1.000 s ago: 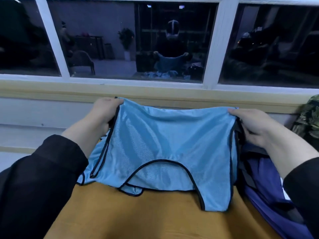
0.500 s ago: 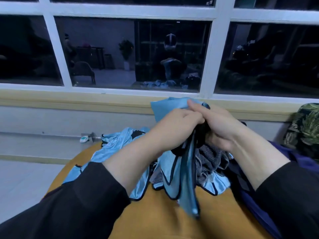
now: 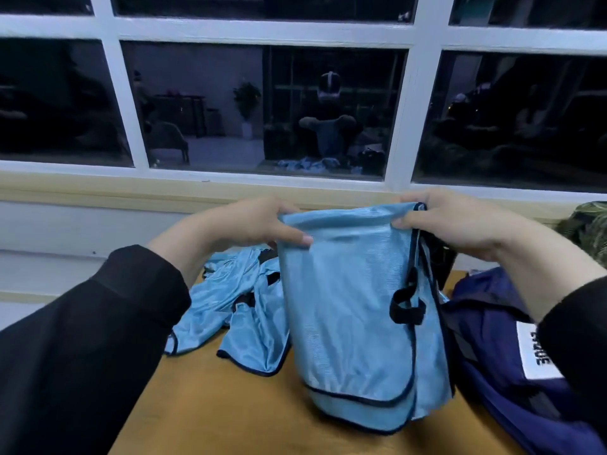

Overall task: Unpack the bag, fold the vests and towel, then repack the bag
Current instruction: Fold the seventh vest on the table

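I see the left hand (image 3: 249, 224) and right hand (image 3: 460, 224) with fingers pinched on the top corners of the folded blue vest (image 3: 354, 316) hanging mid-frame over the desk (image 3: 230, 405), and I think the slippery cloth could slide loose and unfold.

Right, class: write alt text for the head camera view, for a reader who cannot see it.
Two hands, left hand and right hand, hold up a folded light blue vest by its top corners over a wooden table. More blue vests lie crumpled behind it, a navy bag sits to the right, and a dark window is ahead.
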Demonstrator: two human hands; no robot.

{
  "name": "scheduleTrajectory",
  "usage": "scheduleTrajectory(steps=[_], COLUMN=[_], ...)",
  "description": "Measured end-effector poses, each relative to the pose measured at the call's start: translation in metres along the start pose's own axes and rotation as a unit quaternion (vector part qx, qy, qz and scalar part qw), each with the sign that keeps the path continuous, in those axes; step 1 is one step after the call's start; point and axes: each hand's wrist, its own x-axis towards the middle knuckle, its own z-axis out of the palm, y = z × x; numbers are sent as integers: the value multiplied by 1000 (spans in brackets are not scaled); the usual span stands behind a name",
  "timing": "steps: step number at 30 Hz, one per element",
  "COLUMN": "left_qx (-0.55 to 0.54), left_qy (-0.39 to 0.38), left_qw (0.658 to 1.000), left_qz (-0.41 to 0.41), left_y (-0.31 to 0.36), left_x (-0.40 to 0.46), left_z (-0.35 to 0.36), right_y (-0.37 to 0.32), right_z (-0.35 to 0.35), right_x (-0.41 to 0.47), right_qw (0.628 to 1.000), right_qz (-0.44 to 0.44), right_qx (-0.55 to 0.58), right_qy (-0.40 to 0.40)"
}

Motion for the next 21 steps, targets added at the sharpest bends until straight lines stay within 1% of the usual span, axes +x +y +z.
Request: scheduleTrajectory(steps=[1,3,6,8,10,13,17,19,21], left_qx=[-49,-103,-77,-53,-39,-67,-117,-158,-228], left_qy=[4,26,59,73,97,122,104,107,89], left_qw=[999,994,994,995,994,990,987,982,969], left_qz=[15,34,45,42,33,36,34,2,-31], left_y=[2,4,9,10,7,2,-1,-2,-4], left_x=[-3,-5,-5,-4,-4,-5,-5,-1,4], left_z=[-2,-5,-5,-4,-4,-5,-12,-18,-24], right_y=[0,-1,-1,1,5,7,4,0,-3], right_z=[-3,-5,-2,1,3,5,4,0,-6], right_x=[-2,-2,6,12,16,14,13,14,16], right_qw=[998,990,977,973,973,984,991,993,994], right_qz=[-4,-10,-5,-11,-19,-20,-13,-19,2], right_qx=[-70,-139,-209,-220,-210,-134,-60,-31,-2], right_qy=[4,2,35,63,93,115,117,116,110])
